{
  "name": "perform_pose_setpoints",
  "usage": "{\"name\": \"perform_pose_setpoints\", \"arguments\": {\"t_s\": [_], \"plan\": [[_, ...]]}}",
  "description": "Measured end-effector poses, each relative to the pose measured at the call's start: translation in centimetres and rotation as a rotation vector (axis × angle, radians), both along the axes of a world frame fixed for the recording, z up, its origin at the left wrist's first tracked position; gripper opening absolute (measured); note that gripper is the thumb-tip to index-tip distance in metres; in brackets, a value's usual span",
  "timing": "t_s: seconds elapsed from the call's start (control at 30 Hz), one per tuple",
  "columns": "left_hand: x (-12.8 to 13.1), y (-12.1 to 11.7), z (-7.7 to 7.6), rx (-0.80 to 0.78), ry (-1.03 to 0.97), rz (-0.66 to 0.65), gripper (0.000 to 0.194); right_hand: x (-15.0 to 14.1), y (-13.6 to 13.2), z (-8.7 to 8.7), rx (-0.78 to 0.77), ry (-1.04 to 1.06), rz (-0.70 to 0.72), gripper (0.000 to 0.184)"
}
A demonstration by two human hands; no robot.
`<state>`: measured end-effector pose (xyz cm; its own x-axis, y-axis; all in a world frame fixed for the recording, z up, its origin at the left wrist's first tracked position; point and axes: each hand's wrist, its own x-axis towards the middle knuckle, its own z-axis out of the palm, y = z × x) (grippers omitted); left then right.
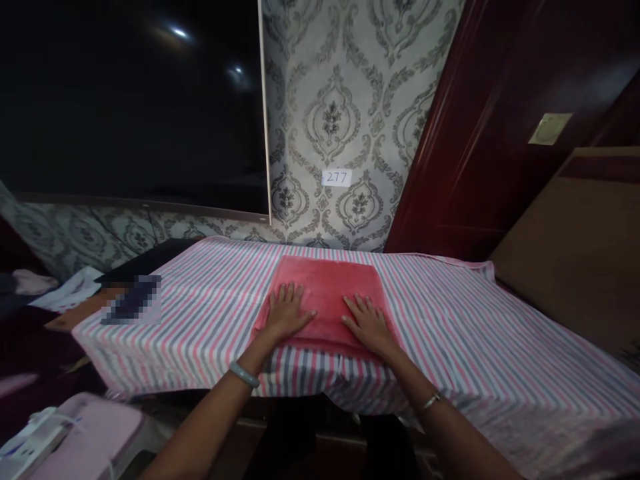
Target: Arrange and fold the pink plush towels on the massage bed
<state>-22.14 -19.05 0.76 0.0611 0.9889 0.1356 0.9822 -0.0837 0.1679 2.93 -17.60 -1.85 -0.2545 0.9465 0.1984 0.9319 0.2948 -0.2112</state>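
Observation:
A folded red cloth (325, 293), soft and towel-like, lies flat near the front edge of a table covered by a striped tablecloth (200, 300). On its left side rests my left hand (286, 312), palm down with the fingers spread. My right hand (369, 325) lies flat on the cloth's right side, its fingers stretched out too. Neither hand grips anything. Along the front, stacked edges of the folded cloth show beneath the top layer.
A large dark screen (135, 100) hangs on the patterned wall at the left. At the right stands a big cardboard box (580, 247). A pink stool-like surface (95, 433) with a white power strip (35, 433) is at the lower left.

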Motion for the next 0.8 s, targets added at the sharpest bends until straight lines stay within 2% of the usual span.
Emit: {"name": "perform_pose_setpoints", "arguments": {"t_s": [0.1, 0.23, 0.33, 0.4, 0.57, 0.63, 0.8], "plan": [[0.2, 2.1, 2.2, 0.0, -0.058, 0.003, 0.073, 0.3, 3.2, 1.7, 0.059, 0.097, 0.036, 0.056], [1.4, 7.6, 5.0, -0.017, -0.053, 0.008, 0.064, -1.3, 8.2, 5.6, 0.064, 0.105, -0.085, 0.057], [1.7, 11.4, 5.6, -0.001, -0.035, 0.049, 0.062, -2.8, 10.9, 7.1, 0.01, 0.069, -0.199, 0.057], [1.3, 12.9, 4.9, 0.021, -0.019, 0.08, 0.058, -3.0, 12.0, 6.5, 0.021, 0.041, -0.253, 0.056], [-0.2, 13.3, 1.8, 0.058, 0.01, 0.12, 0.052, -1.7, 13.1, 1.7, 0.117, -0.04, -0.213, 0.045], [-0.3, 13.4, 1.1, 0.071, 0.022, 0.127, 0.051, -1.2, 13.3, 0.5, 0.163, -0.021, -0.205, 0.044], [-0.3, 14.2, 1.1, 0.028, 0.025, 0.164, 0.055, -1.0, 13.6, 0.3, 0.181, 0.026, -0.214, 0.043]]}}
